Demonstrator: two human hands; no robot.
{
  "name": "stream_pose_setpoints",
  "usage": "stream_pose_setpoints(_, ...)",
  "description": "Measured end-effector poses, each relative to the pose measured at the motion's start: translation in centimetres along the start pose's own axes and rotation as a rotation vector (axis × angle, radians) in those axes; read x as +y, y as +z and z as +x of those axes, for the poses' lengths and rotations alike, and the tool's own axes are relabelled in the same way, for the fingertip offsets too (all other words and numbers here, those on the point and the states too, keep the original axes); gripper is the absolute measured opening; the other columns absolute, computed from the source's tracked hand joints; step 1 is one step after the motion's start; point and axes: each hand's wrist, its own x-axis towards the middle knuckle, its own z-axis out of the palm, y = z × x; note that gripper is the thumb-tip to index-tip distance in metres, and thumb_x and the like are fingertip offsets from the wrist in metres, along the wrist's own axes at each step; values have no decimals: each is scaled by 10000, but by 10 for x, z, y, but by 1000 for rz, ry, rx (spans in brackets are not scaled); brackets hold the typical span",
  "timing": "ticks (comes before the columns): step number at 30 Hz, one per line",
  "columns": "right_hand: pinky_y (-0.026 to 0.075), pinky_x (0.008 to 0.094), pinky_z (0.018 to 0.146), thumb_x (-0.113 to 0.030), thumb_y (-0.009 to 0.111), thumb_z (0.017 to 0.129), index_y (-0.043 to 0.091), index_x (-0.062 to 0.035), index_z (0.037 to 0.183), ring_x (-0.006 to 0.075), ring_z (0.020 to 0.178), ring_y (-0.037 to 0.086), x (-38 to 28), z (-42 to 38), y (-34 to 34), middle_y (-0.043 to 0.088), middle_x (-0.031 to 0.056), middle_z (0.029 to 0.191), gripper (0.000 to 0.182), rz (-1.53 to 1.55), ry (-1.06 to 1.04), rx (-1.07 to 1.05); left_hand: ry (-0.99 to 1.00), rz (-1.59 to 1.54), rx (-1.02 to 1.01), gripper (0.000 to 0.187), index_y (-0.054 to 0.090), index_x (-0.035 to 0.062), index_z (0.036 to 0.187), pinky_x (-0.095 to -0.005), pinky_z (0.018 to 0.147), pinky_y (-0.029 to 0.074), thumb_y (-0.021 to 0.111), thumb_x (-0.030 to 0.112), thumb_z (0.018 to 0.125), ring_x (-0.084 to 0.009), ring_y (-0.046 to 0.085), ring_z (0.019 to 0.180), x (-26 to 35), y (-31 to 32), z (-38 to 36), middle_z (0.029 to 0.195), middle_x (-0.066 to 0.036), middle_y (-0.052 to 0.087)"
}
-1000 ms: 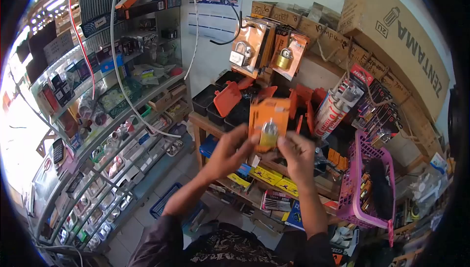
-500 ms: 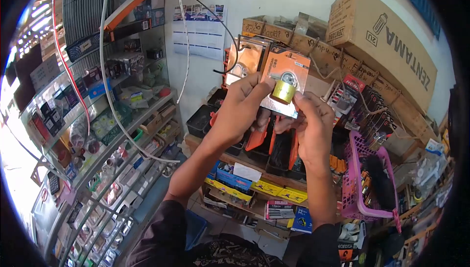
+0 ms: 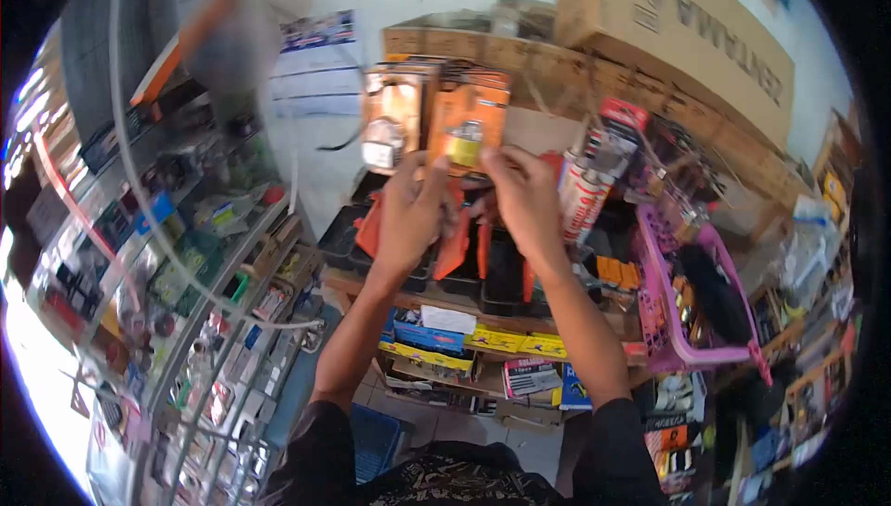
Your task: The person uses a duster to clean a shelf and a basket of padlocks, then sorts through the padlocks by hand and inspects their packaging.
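A carded padlock pack (image 3: 474,107) with an orange-and-black backing and a brass-coloured padlock (image 3: 463,149) is upright in front of me. My left hand (image 3: 410,214) is at its lower left corner, fingertips closed against the edge. On the lower right edge, my right hand (image 3: 525,200) pinches with thumb and fingers. Part of the fingers is hidden behind the card. Just left of it hangs another padlock pack (image 3: 394,102), in front of more cards. Below the hands are black bins (image 3: 506,274) with orange-handled or orange-edged items (image 3: 453,253) in them.
A pink plastic basket (image 3: 687,353) stands on the right. A large cardboard box (image 3: 687,32) rests above the wooden ledge (image 3: 650,102). To the left is a shelving unit with a metal grid (image 3: 200,395). A loose pale cable (image 3: 167,227) hangs at the left.
The padlock pack has moved away from me, down to line up beside the other hanging pack, with both hands following it. The view has shifted to the right and is blurred.
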Motion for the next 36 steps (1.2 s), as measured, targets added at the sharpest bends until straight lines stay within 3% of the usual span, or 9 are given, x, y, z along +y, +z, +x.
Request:
stream_pose_setpoints(4,521,360,565,-300,612,916,605,33,1083,222,639,685,3,-21,-22,689,149,729,373,-305,-157,15,104,134,25,452,404,5,1344,-212,427,394,553,214,973,-50,506,504,-16,9,-23,633,2,560)
stream_pose_setpoints(8,495,369,529,-340,602,918,389,-66,1388,230,552,652,-35,-107,-83,706,71,755,585,-486,-58,-65,192,229,148,669,138,69,1508,-191,422,349,533,209,986,-61,467,451,-27,33,-66,592,-43,586)
stream_pose_setpoints(13,546,284,598,-235,675,900,649,-65,1154,113,648,677,-80,-183,-224,714,94,800,307,-548,158,-181,218,232,-63,416,447,9,1316,-213,493,396,530,214,963,-86,497,473,-52,59,-90,585,-46,580)
stream_pose_setpoints(18,530,333,646,-203,693,855,627,-20,1128,198,700,679,-123,-208,-351,694,131,809,335,-1098,236,324,326,542,-657,270,633,-18,1079,-283,535,475,616,169,885,-155,624,548,-36,148,-78,660,-98,640)
stream_pose_setpoints(21,525,435,750,-282,722,807,627,-34,1123,319,863,643,-120,-226,-422,636,164,1031,412,-1849,48,150,511,623,-812,260,659,21,1046,-344,574,531,681,184,844,-246,678,600,-51,218,-66,690,-129,668)
stream_pose_setpoints(22,525,435,750,-282,722,807,627,-34,1123,319,863,643,-115,-232,-436,636,164,1031,412,-1840,54,138,356,699,-935,272,662,12,1076,-366,679,535,664,148,840,-284,683,738,-44,239,-63,935,-172,689)
stream_pose_setpoints(27,488,477,814,-197,691,815,627,-40,1105,391,959,614,-116,-234,-466,647,181,941,336,-1818,681,232,453,680,-979,287,642,30,1056,-429,736,526,623,261,887,-341,665,813,-90,348,-36,924,-191,670)
stream_pose_setpoints(30,489,476,796,-179,663,834,630,-31,1037,398,958,610,-124,-234,-478,638,198,950,254,-1751,712,247,783,809,-1022,297,644,18,1043,-488,850,480,602,266,885,-376,628,946,-143,407,-16,943,-195,656)
stream_pose_setpoints(36,496,465,737,-177,655,858,633,-38,1033,392,899,621,-131,-252,-502,642,182,966,225,-1608,567,287,608,1197,-1275,331,625,10,1024,-501,915,464,636,293,852,-377,572,1100,-216,479,-9,1056,-224,629)
